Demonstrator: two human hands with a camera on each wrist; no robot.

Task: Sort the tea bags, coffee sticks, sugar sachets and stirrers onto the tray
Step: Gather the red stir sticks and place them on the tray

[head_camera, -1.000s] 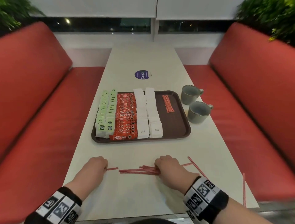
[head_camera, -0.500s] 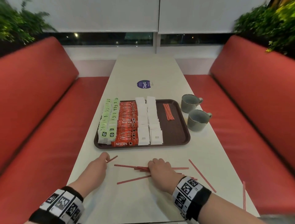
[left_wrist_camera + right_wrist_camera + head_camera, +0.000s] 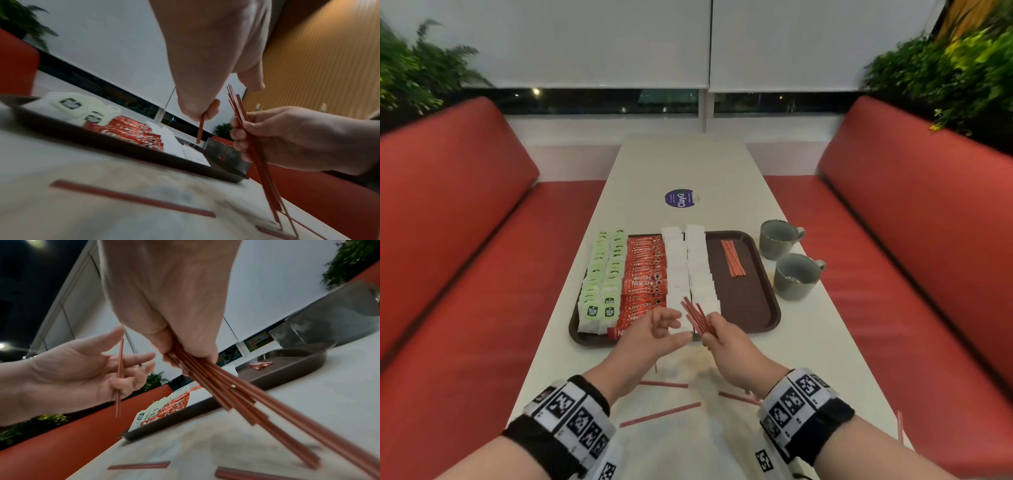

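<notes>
A brown tray [image 3: 763, 322] holds rows of green tea bags [image 3: 602, 284], red coffee sticks [image 3: 643, 274], white sugar sachets [image 3: 688, 267] and a small pile of red stirrers [image 3: 732, 257]. Both hands hover above the tray's near edge. My right hand [image 3: 717, 334] grips a fanned bundle of stirrers [image 3: 226, 389] that points up and left. Palm up beside it, my left hand [image 3: 671, 325] holds a single stirrer [image 3: 119, 369] in its curled outer fingers, with the other fingers stretched out. Several loose stirrers [image 3: 661, 414] lie on the table under my wrists.
Two grey mugs [image 3: 779, 238] [image 3: 796, 275] stand right of the tray. One stirrer [image 3: 900, 426] lies near the table's right edge. A round purple sticker [image 3: 680, 198] sits beyond the tray. Red benches flank the narrow white table.
Both hands have risen off the table and moved towards the tray. The right hand carries up the gathered stirrers, the left a single one. A few stirrers stayed on the table.
</notes>
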